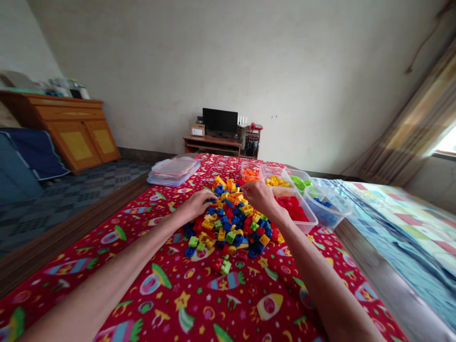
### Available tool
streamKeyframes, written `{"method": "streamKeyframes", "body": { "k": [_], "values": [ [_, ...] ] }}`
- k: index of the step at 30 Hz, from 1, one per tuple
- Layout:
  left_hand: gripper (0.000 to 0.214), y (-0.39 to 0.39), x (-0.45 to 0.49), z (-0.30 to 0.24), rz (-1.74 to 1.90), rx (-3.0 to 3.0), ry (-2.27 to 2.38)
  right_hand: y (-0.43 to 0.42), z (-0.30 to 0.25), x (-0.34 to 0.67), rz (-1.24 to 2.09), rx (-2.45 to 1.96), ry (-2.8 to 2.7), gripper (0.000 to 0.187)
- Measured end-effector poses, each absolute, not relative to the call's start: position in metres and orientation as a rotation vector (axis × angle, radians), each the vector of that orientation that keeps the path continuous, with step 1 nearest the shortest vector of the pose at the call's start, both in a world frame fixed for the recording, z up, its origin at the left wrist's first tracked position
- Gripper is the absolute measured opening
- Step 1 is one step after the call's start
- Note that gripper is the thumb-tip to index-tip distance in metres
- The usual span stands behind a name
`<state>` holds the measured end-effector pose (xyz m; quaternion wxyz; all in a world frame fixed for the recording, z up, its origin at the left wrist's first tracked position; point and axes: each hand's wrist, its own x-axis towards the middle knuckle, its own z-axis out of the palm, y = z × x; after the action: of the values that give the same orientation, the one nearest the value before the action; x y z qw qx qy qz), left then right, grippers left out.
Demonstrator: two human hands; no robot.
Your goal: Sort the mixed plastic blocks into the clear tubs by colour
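A heap of small plastic building blocks (231, 221) in red, blue, yellow, orange and green lies on a red cloth with rocket prints (185, 294). My left hand (197, 202) rests at the pile's left edge, fingers curled among the blocks. My right hand (258, 194) sits at the pile's upper right, fingertips pinched in the blocks; whether it holds one is unclear. Beside that hand stands a clear tub of red blocks (295, 209). Behind it are tubs of orange (250, 174), yellow (276, 181), green (301, 182) and blue blocks (326, 206).
Stacked clear lids (174, 170) lie at the cloth's far left. A wooden cabinet (76, 133) stands at the left wall, a low TV stand with a monitor (220, 122) at the far wall. A patterned bed cover (402, 223) lies right, curtains (420, 123) beyond.
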<state>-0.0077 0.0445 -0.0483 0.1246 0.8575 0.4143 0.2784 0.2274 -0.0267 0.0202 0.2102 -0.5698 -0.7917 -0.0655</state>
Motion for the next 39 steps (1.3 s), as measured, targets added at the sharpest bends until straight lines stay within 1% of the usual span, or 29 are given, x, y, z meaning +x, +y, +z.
{"method": "streamKeyframes", "body": {
  "k": [4, 7, 10, 16, 20, 24, 29, 34, 39],
  "values": [
    [0.014, 0.045, -0.015, -0.043, 0.778, 2.505, 1.306, -0.029, 0.019, 0.231, -0.182, -1.594, -2.212, 0.029],
    [0.013, 0.049, -0.022, -0.043, 0.786, 2.498, 1.364, -0.03, 0.018, 0.234, -0.177, -1.608, -2.218, 0.029],
    [0.016, 0.053, -0.028, -0.047, 0.786, 2.503, 1.454, -0.031, 0.018, 0.235, -0.177, -1.617, -2.224, 0.029],
    [0.032, 0.061, -0.033, -0.057, 0.732, 2.505, 1.443, -0.031, 0.015, 0.236, -0.179, -1.616, -2.249, 0.03],
    [0.034, 0.062, -0.034, -0.057, 0.661, 2.474, 1.425, -0.03, 0.015, 0.235, -0.168, -1.631, -2.262, 0.028],
    [0.046, 0.059, -0.038, -0.052, 0.593, 2.372, 1.344, -0.031, 0.016, 0.235, -0.133, -1.654, -2.279, 0.025],
    [0.057, 0.055, -0.04, -0.046, 0.518, 2.298, 1.134, -0.032, 0.016, 0.234, -0.151, -1.695, -2.308, 0.026],
    [0.052, 0.056, -0.042, -0.045, 0.424, 2.251, 1.205, -0.032, 0.015, 0.231, -0.194, -1.728, -2.314, 0.028],
    [0.049, 0.058, -0.042, -0.049, 0.505, 2.235, 1.302, -0.032, 0.013, 0.231, -0.208, -1.702, -2.317, 0.028]
  ]
}}
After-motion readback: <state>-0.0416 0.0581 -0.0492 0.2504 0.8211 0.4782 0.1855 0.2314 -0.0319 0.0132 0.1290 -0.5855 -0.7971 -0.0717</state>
